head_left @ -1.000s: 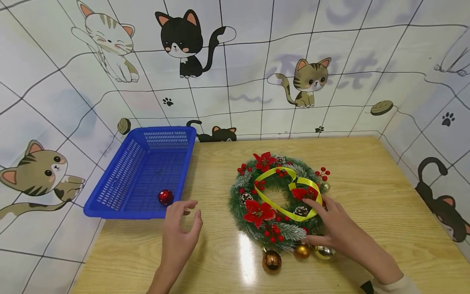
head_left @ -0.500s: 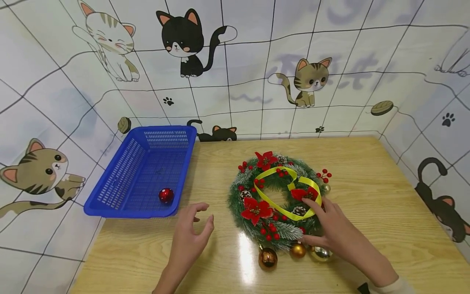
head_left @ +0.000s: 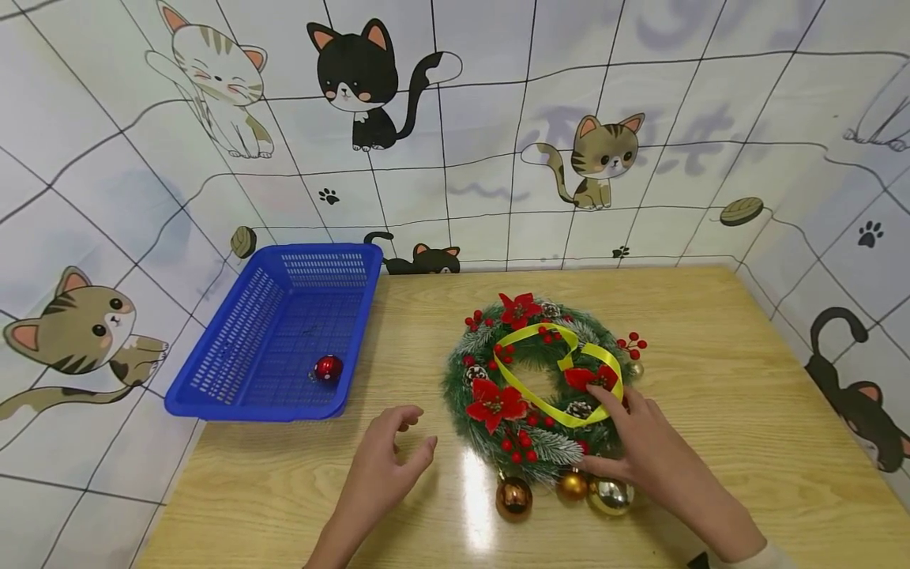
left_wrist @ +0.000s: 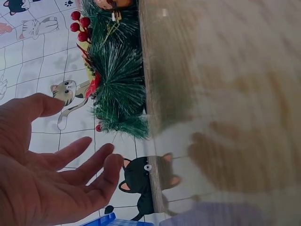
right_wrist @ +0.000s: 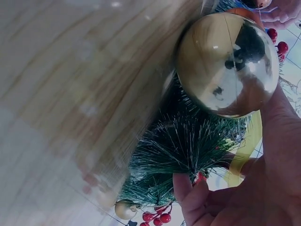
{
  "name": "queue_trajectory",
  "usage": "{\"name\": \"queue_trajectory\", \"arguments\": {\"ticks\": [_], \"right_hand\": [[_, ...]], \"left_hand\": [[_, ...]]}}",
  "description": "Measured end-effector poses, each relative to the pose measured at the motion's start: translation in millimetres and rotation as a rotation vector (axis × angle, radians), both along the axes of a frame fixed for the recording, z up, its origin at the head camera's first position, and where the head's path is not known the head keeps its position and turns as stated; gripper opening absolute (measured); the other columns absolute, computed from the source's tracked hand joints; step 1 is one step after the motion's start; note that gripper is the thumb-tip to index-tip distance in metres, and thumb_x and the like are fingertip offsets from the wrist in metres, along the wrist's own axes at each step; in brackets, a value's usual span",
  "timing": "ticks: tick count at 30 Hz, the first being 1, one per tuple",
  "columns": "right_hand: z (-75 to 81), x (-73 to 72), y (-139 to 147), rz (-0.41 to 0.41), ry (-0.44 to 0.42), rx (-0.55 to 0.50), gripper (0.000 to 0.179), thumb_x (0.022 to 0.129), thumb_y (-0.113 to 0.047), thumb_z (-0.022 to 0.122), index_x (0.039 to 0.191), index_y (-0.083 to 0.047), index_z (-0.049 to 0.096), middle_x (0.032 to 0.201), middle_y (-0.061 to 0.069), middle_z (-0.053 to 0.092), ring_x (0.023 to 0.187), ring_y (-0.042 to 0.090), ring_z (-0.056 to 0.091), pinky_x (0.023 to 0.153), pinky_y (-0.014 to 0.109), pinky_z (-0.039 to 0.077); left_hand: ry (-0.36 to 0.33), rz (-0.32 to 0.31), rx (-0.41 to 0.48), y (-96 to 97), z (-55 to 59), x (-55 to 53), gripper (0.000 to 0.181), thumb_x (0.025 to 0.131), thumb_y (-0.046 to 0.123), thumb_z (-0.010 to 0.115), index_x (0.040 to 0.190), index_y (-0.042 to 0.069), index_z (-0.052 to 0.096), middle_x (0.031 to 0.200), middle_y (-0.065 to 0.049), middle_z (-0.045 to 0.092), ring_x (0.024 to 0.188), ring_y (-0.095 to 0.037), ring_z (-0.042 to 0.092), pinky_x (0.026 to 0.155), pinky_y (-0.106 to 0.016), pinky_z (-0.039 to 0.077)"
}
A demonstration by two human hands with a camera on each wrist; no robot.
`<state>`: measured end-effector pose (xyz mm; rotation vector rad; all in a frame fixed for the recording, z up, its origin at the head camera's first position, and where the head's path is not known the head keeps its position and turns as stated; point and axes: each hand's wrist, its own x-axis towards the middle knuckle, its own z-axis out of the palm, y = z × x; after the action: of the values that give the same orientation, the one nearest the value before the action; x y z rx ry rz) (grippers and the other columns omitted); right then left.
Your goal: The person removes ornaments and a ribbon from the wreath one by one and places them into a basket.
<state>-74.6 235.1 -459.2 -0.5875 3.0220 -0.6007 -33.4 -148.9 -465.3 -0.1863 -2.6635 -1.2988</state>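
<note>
A green Christmas wreath (head_left: 462, 411) lies flat on the table in the head view, decorated with red flowers, berries and pinecones. A loop of yellow ribbon (head_left: 513, 381) lies across it. Along its near edge are a bronze ball (head_left: 513, 498), a smaller orange ball (head_left: 572, 485) and a shiny gold ball (head_left: 611, 496). My right hand (head_left: 650, 446) grips the wreath's right side, its thumb by the gold ball; the right wrist view shows curled fingers against the green needles (right_wrist: 174, 146). Left of the wreath, my left hand (head_left: 387, 466) hovers with loosely bent fingers, holding nothing.
A blue plastic basket (head_left: 273, 412) stands at the back left of the wooden table (head_left: 711, 340), with a red ball (head_left: 329, 368) inside. Behind the table rises a wall covering (head_left: 483, 142) printed with cats.
The wreath has turned slightly clockwise under my right hand, its near balls shifting left. My left hand has moved right, closer to the wreath.
</note>
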Motion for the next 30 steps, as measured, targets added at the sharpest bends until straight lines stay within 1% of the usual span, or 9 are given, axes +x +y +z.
{"name": "queue_trajectory", "arguments": {"ticks": [3, 6, 9, 11, 18, 25, 30], "right_hand": [[-0.8, 0.6, -1.2, -0.006, 0.007, 0.012, 0.105, 0.078, -0.062, 0.094, 0.158, -0.011, 0.05, 0.126, 0.03, 0.055, 0.108, 0.048, 0.059, 0.069, 0.055, 0.058], [-2.0, 1.2, -2.1, -0.009, 0.016, 0.017, 0.104, 0.077, -0.061, 0.095, 0.157, -0.01, 0.051, 0.122, 0.027, 0.055, 0.104, 0.045, 0.059, 0.068, 0.051, 0.056], [-2.9, 1.4, -3.1, -0.013, 0.012, 0.008, 0.105, 0.077, -0.061, 0.095, 0.157, -0.009, 0.051, 0.115, 0.021, 0.052, 0.099, 0.041, 0.057, 0.066, 0.046, 0.053], [-2.5, 1.5, -4.1, -0.018, 0.006, 0.002, 0.107, 0.077, -0.062, 0.094, 0.158, -0.009, 0.05, 0.114, 0.02, 0.051, 0.097, 0.04, 0.056, 0.066, 0.045, 0.052], [-0.9, 4.6, -8.4, -0.049, 0.009, 0.014, 0.106, 0.078, -0.066, 0.092, 0.158, -0.01, 0.05, 0.124, 0.028, 0.055, 0.106, 0.046, 0.059, 0.067, 0.049, 0.056], [-0.7, 5.4, -12.3, -0.059, 0.029, 0.029, 0.106, 0.078, -0.065, 0.092, 0.158, -0.009, 0.05, 0.122, 0.029, 0.057, 0.103, 0.045, 0.06, 0.065, 0.049, 0.056], [0.2, 6.3, -16.0, -0.079, 0.011, 0.032, 0.108, 0.079, -0.07, 0.089, 0.157, -0.008, 0.05, 0.125, 0.034, 0.057, 0.105, 0.048, 0.06, 0.069, 0.056, 0.058]], "left_hand": [[-0.042, -0.02, -0.023, 1.1, -1.0, 0.5, 0.038, 0.098, 0.026, 0.083, 0.13, 0.008, 0.071, 0.12, -0.009, 0.07, 0.111, -0.03, 0.063, 0.088, -0.046, 0.055], [-0.054, -0.033, -0.026, 1.8, -1.8, 0.7, 0.039, 0.098, 0.028, 0.083, 0.13, 0.008, 0.071, 0.119, -0.009, 0.071, 0.111, -0.031, 0.064, 0.093, -0.051, 0.053], [-0.069, -0.043, -0.024, 2.7, -2.5, 1.7, 0.04, 0.098, 0.03, 0.083, 0.129, 0.008, 0.071, 0.118, -0.009, 0.071, 0.111, -0.03, 0.064, 0.093, -0.053, 0.053], [-0.082, -0.051, -0.025, 4.0, -2.7, 2.2, 0.041, 0.098, 0.032, 0.083, 0.129, 0.008, 0.071, 0.117, -0.009, 0.071, 0.111, -0.031, 0.064, 0.093, -0.052, 0.053], [-0.135, -0.087, -0.037, 8.5, -1.6, 1.9, 0.045, 0.097, 0.034, 0.084, 0.13, 0.007, 0.07, 0.117, -0.009, 0.07, 0.112, -0.032, 0.065, 0.095, -0.054, 0.053], [-0.185, -0.119, -0.057, 8.4, -1.0, 0.7, 0.046, 0.097, 0.038, 0.082, 0.13, 0.008, 0.07, 0.115, -0.007, 0.069, 0.111, -0.03, 0.064, 0.093, -0.054, 0.052], [-0.197, -0.159, -0.053, 9.6, -2.4, -0.9, 0.044, 0.097, 0.04, 0.082, 0.125, 0.009, 0.071, 0.112, -0.006, 0.069, 0.108, -0.028, 0.063, 0.093, -0.052, 0.052]]}}
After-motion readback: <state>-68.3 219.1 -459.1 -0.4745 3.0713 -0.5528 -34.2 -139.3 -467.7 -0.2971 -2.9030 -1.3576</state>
